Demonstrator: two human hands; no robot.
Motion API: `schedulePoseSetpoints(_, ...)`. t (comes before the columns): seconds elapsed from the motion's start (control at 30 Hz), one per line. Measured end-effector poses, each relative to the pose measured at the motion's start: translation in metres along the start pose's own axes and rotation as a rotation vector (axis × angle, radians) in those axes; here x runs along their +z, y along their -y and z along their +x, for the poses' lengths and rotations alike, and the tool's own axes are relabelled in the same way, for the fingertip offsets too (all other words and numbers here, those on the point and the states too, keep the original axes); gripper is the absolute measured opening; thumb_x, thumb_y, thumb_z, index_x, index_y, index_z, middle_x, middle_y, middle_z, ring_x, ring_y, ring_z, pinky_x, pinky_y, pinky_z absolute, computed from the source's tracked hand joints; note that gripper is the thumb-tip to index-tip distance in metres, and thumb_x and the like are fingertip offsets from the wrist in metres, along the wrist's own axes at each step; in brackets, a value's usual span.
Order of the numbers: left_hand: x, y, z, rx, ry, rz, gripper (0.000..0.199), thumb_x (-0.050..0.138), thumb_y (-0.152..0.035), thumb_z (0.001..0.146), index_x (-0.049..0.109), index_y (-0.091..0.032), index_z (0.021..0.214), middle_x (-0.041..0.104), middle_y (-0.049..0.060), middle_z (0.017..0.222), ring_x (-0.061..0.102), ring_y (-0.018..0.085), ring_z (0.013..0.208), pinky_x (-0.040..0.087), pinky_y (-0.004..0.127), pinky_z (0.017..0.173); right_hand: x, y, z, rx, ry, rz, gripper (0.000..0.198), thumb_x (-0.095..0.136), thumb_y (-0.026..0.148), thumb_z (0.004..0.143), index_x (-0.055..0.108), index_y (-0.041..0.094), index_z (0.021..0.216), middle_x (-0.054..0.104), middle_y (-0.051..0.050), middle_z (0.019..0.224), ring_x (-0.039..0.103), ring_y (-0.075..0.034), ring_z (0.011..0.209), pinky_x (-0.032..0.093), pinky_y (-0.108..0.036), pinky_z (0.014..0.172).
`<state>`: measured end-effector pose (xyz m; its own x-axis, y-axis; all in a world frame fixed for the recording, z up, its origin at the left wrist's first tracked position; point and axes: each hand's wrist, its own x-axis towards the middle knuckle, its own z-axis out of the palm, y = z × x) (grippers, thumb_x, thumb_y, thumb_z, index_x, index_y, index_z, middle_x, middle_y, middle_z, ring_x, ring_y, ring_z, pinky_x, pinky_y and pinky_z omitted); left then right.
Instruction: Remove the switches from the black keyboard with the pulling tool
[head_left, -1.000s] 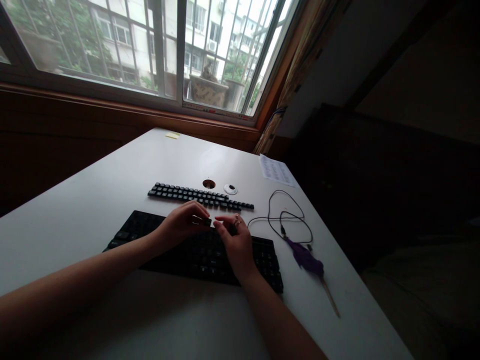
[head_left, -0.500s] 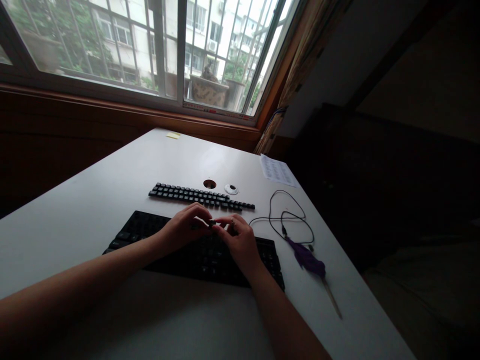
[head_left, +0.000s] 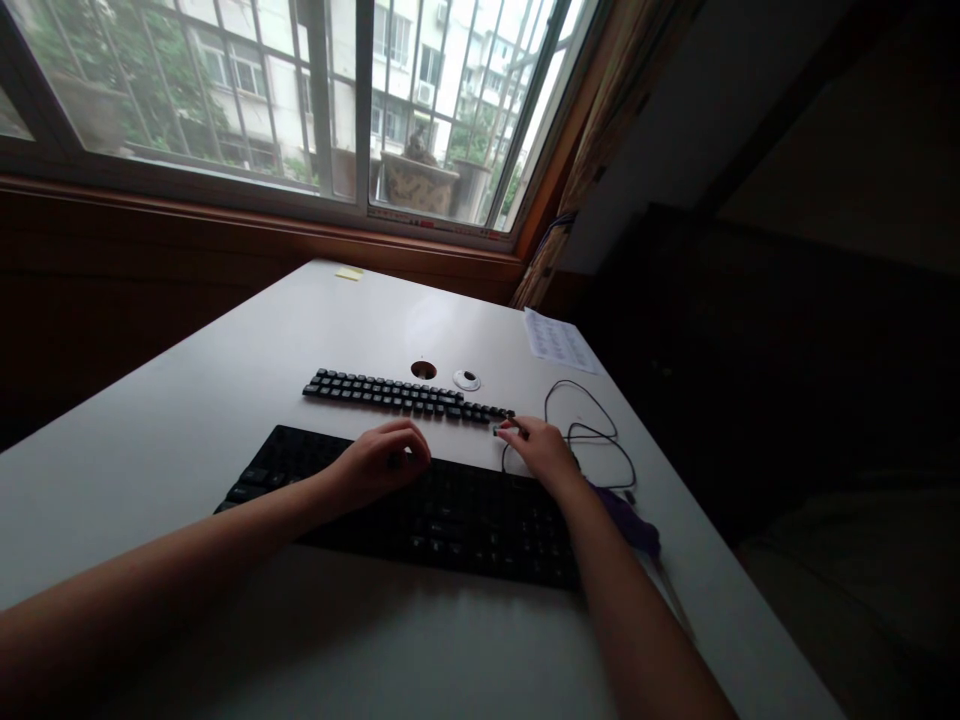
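A black keyboard (head_left: 465, 530) lies on the white desk, with many keys missing from its upper left part. Over its back edge rests my left hand (head_left: 379, 458), fingers curled and thumb drawn in; whatever they may hold is hidden. Beyond the keyboard, my right hand (head_left: 544, 450) pinches a small black keycap (head_left: 496, 431) just above the desk. Close by, loose black keycaps (head_left: 382, 392) stand in neat rows, and the right fingertips are near their right end.
A thin black cable (head_left: 615, 430) loops at the right, partly behind my right arm. A purple cloth-like thing (head_left: 637, 525) lies beside that forearm. Farther back are a round desk hole (head_left: 423, 370), its white cover (head_left: 466, 380), a printed sheet (head_left: 559, 340) and a yellow note (head_left: 349, 273).
My hands have parted from where their fingers met over the keyboard. The right one has moved right and away with a keycap, towards the rows' end; the left has stayed nearly in place.
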<state>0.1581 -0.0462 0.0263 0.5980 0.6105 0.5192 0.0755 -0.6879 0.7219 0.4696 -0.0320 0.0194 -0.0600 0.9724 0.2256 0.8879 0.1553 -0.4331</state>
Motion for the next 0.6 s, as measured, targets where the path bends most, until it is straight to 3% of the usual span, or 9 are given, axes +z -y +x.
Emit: schedulePoseSetpoints(0.6,0.0,-0.001,0.001,0.026,0.038,0.005,0.007,0.057,-0.018,0.09,0.063,-0.015,0.087,0.062,0.006,0.088,0.059,0.013,0.075,0.052,0.025,0.067,0.006,-0.012,0.0,0.107,-0.029,-0.114,0.026,0.057,0.039,0.087,0.076,0.025,0.097,0.072,-0.005,0.078,0.063,-0.02,0.07,0.039,-0.027,0.061)
